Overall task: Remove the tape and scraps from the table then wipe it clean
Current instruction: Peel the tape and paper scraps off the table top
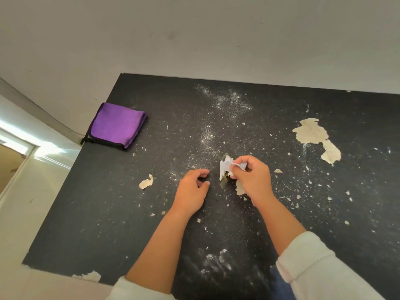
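My right hand (252, 177) pinches a crumpled white piece of tape (226, 166) lifted off the black table (129, 213) near its middle. Just left of it, my left hand (192, 189) hovers with fingers loosely curled and holds nothing. A beige scrap (240, 189) lies under my right hand. A small beige scrap (146, 182) lies left of my left hand. A large beige patch (313, 135) sits at the far right. A folded purple cloth (116, 125) rests on the table's far left corner. White powder and crumbs are scattered over the surface.
A white wall (194, 35) runs along the table's far edge. The table's left edge drops to a pale tiled floor (28, 202). Torn beige residue (91, 276) sits at the near left edge. Smeared white powder (216, 260) marks the near middle.
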